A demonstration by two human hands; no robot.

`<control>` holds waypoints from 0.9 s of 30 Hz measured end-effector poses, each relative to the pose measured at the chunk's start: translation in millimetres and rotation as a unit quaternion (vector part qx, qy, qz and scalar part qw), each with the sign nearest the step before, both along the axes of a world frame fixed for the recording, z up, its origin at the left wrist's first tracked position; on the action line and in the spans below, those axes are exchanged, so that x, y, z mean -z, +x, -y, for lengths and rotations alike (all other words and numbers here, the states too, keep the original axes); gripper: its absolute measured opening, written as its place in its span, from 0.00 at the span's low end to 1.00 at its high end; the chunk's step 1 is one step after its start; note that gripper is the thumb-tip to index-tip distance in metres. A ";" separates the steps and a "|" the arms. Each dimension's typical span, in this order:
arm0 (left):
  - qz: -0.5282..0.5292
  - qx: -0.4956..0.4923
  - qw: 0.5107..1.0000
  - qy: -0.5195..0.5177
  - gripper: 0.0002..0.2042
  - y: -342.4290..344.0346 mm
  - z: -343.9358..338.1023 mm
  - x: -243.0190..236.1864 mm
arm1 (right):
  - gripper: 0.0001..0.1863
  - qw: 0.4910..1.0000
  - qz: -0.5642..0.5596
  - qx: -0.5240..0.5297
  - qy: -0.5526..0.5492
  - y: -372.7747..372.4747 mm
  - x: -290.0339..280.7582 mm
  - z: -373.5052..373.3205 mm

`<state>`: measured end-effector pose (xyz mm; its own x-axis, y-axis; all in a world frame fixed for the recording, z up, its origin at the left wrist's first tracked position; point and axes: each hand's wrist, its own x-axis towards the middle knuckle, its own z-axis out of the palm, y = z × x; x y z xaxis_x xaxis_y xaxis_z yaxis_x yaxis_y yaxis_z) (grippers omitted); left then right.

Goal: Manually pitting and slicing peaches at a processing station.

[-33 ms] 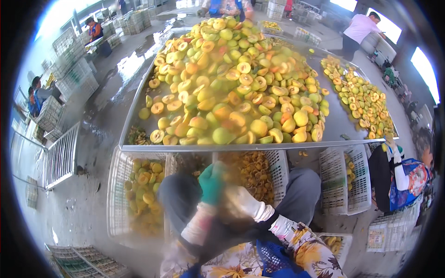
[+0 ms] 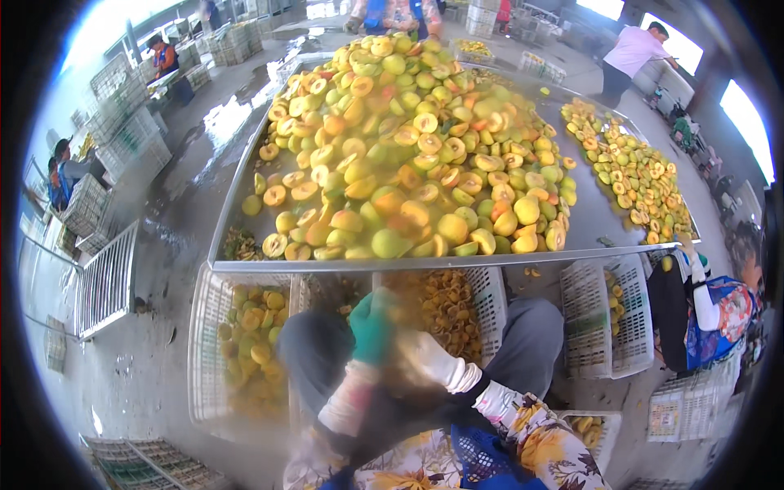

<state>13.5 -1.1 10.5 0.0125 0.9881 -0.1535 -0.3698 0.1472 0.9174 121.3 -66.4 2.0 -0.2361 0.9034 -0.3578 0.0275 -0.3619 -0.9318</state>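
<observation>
My left hand (image 2: 372, 327), in a green glove, is closed between my knees below the table edge. My right hand (image 2: 431, 359), in a white glove, meets it with curled fingers. A blurry smear covers the space between them, so whatever they grip cannot be made out. Just beyond, a metal-rimmed table (image 2: 367, 265) bears a big heap of halved yellow-orange stone fruit (image 2: 425, 167), like apricots or peaches. Under its edge stands a white crate (image 2: 492, 302) of small brownish-orange pieces (image 2: 451, 314), nearest my right hand. Left of my knee, another white crate (image 2: 206, 347) holds fruit halves (image 2: 255, 327).
A second fruit heap (image 2: 629, 173) lies on the table's right side. Beside it a co-worker (image 2: 714, 314) sits, and another person (image 2: 396, 15) is across the table. White crates (image 2: 608, 318) stand at right. A metal grate (image 2: 109, 273) stands left on the wet floor.
The view has shifted very slightly, and the person across the table shows a little more. My hands stay in the same place and pose.
</observation>
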 end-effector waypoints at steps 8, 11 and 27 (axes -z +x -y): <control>-0.113 0.150 0.982 -0.013 0.13 -24.3 -14.3 -1.6 | 0.20 0.976 -0.130 -0.049 -0.168 3.0 -46.5 1.4; -0.073 -0.023 0.997 0.015 0.13 -21.5 2.8 6.2 | 0.21 0.972 -0.148 -0.026 -0.180 -5.5 -46.9 1.7; -0.029 0.112 0.992 -0.058 0.18 -13.1 4.1 37.7 | 0.25 0.960 -0.141 -0.024 -0.240 9.1 -39.4 10.3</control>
<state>0.4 -5.2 -27.2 0.2180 0.9371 -0.2725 -0.2638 0.3255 0.9080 130.4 -76.7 41.3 -0.4217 0.6365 -0.6457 -0.1741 -0.7558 -0.6313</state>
